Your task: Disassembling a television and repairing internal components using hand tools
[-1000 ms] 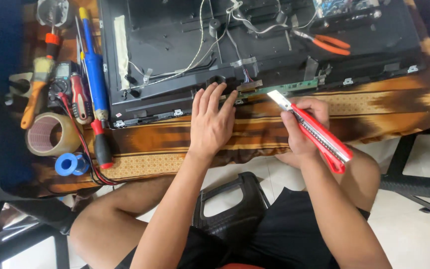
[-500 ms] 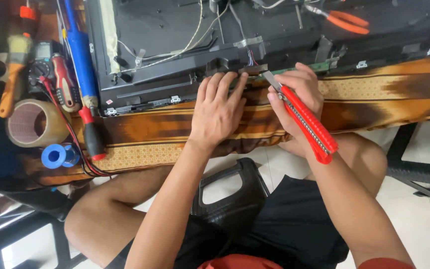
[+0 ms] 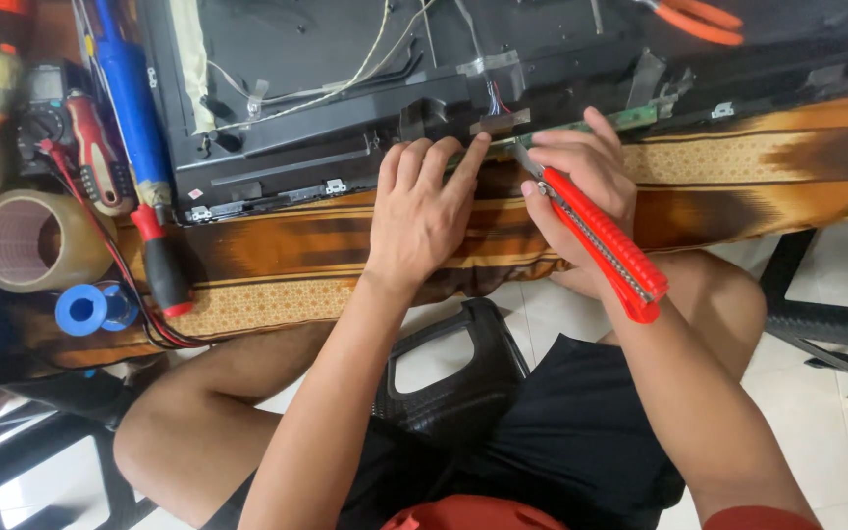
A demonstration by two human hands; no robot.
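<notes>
Head view: right hand [image 3: 581, 186] grips a red utility knife [image 3: 601, 240], blade tip at the green circuit strip [image 3: 630, 119] along the opened black panel's [image 3: 345, 88] lower edge. Left hand [image 3: 424, 201] presses flat beside it, holding nothing. Cutting appears only begun; the strip remains attached.

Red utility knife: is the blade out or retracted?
Out. A short metal blade tip shows beyond the red utility knife in the right hand, beside the left hand fingertips.

Bare left hand [image 3: 424, 221], bare right hand [image 3: 581, 186], black shorts, red shirt edge, sleeveless arms
</notes>
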